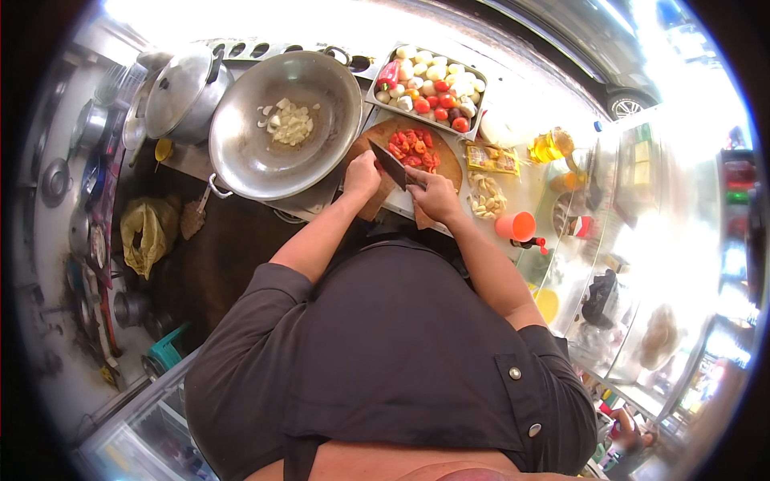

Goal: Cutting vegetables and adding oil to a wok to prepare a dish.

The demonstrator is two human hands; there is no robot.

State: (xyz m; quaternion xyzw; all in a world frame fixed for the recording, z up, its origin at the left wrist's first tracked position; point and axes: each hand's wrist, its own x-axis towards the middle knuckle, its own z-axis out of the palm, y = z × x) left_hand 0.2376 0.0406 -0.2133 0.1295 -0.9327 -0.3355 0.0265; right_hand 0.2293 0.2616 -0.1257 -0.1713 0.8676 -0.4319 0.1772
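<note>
My right hand (434, 193) is closed round the handle of a kitchen knife (389, 164), whose dark blade points up and left over a round wooden cutting board (446, 153). Close to the blade, my left hand (363, 175) is bent at the board's left edge, with a bit of red showing by its fingertips; what it grips is mostly hidden. Chopped tomatoes (414, 146) lie on the board beyond the knife. To the left stands a large metal wok (240, 141) holding cut pieces of pale garlic or onion (289, 122).
Behind the board is a metal tray (376, 99) of onions and tomatoes. Peeled garlic cloves (486, 196), an orange cup (515, 226), a small sauce bottle (529, 243) and an oil bottle (550, 146) stand right. A lidded pot (186, 99) is left of the wok.
</note>
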